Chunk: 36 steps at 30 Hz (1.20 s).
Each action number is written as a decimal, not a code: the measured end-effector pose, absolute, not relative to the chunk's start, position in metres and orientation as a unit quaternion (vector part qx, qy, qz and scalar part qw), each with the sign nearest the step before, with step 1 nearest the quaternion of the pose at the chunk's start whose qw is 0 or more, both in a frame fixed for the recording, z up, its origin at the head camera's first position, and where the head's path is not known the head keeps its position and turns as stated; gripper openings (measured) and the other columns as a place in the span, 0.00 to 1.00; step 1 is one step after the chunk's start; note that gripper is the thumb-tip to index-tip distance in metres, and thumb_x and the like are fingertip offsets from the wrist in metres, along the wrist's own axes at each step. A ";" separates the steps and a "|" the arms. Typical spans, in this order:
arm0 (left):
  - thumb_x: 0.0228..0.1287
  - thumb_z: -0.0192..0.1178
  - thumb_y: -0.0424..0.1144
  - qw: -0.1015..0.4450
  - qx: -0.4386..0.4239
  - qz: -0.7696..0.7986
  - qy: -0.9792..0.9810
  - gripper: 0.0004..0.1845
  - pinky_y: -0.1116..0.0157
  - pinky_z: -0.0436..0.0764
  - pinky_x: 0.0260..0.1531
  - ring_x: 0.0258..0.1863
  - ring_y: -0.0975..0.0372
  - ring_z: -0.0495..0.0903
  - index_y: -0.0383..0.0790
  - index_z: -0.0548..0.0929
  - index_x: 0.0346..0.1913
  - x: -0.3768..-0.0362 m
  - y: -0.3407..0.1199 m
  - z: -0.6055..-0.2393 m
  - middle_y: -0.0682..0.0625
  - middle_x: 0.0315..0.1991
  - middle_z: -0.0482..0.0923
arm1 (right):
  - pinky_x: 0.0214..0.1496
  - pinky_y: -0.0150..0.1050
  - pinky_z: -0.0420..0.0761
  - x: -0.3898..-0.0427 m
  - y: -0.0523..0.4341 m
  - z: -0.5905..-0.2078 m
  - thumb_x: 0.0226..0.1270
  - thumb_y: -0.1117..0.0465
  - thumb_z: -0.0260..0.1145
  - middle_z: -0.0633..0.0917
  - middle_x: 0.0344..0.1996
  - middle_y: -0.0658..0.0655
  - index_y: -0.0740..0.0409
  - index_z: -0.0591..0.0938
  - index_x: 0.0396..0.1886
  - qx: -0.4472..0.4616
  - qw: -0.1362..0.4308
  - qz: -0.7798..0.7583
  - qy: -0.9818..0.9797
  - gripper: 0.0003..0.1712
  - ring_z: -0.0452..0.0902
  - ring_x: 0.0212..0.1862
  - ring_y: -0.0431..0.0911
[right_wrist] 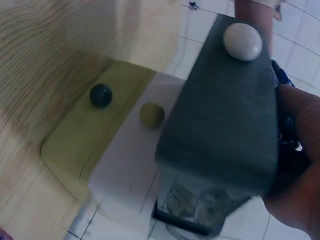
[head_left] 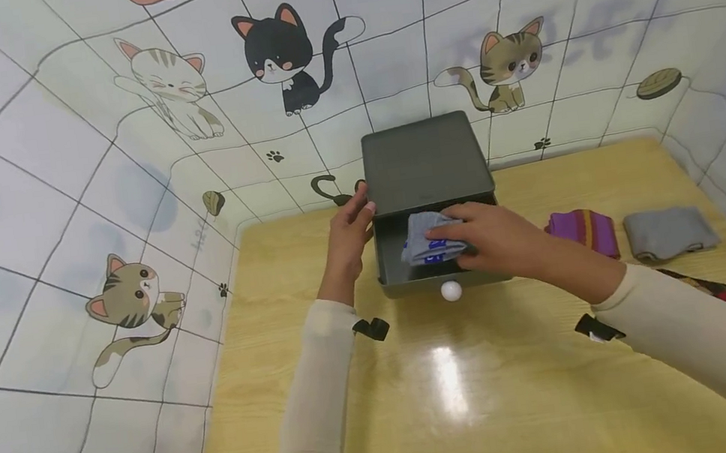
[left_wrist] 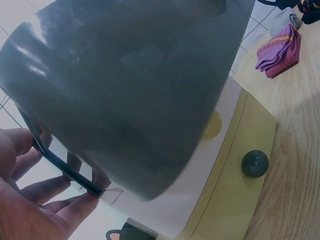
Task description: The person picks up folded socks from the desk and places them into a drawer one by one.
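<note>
A: What is seen nearest the head camera?

B: Two cream sleeves are seen reaching forward over a pale wooden table (head_left: 333,426), on which a bright glare is reflected. A small black clip is seen beside each sleeve.

A: What is being handled?

B: A dark grey drawer box (head_left: 426,162) is set at the far edge of the table, against a wall covered in cartoon cats. Its drawer (head_left: 410,281) is pulled out towards the person, and a white round knob (head_left: 451,290) is fixed to the drawer front.

A: How is the left hand placed?

B: The left hand (head_left: 350,232) is laid against the left side of the box, with the fingers fairly straight and the fingertips touching the box's edge. Nothing is gripped by it. In the left wrist view the dark box fills most of the frame, and the fingers (left_wrist: 47,192) are seen at its lower edge.

A: And the right hand?

B: The right hand (head_left: 496,236) is held over the open drawer, with its fingers curled round a folded grey sock with blue markings (head_left: 429,241). The sock is held inside the drawer, towards the left half. In the right wrist view the drawer front and its knob (right_wrist: 243,41) are seen close up.

A: What else is on the table?

B: To the right of the box, a folded purple striped sock (head_left: 584,229) is laid, and just beyond it a folded plain grey sock (head_left: 670,232). A dark and red item (head_left: 703,284) is partly hidden behind the right sleeve.
</note>
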State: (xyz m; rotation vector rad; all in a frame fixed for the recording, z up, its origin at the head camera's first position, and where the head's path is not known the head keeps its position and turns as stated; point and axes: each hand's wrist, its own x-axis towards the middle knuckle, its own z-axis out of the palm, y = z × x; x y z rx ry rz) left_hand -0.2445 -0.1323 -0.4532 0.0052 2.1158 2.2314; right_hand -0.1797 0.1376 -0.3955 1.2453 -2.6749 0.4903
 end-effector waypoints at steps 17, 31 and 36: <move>0.82 0.56 0.40 0.039 0.024 0.718 0.695 0.28 0.45 0.70 0.72 0.77 0.54 0.65 0.55 0.69 0.80 -0.241 -0.130 -0.459 0.52 0.78 0.66 | 0.60 0.57 0.83 -0.207 0.097 -0.418 0.60 0.69 0.80 0.78 0.65 0.71 0.54 0.83 0.67 0.458 -0.022 0.118 -0.881 0.34 0.77 0.64 0.65; 0.83 0.56 0.41 0.043 0.021 0.716 0.696 0.28 0.46 0.70 0.72 0.77 0.56 0.65 0.55 0.68 0.80 -0.242 -0.132 -0.459 0.53 0.79 0.65 | 0.73 0.66 0.66 -0.208 0.106 -0.414 0.71 0.53 0.74 0.65 0.75 0.76 0.53 0.79 0.74 0.461 -0.067 0.143 -0.873 0.33 0.63 0.75 0.70; 0.83 0.56 0.40 0.043 0.024 0.715 0.697 0.28 0.47 0.70 0.72 0.77 0.56 0.66 0.53 0.67 0.81 -0.245 -0.134 -0.456 0.52 0.78 0.66 | 0.73 0.64 0.68 -0.204 0.113 -0.409 0.74 0.56 0.71 0.71 0.73 0.73 0.58 0.84 0.67 0.459 -0.025 0.193 -0.867 0.25 0.68 0.74 0.66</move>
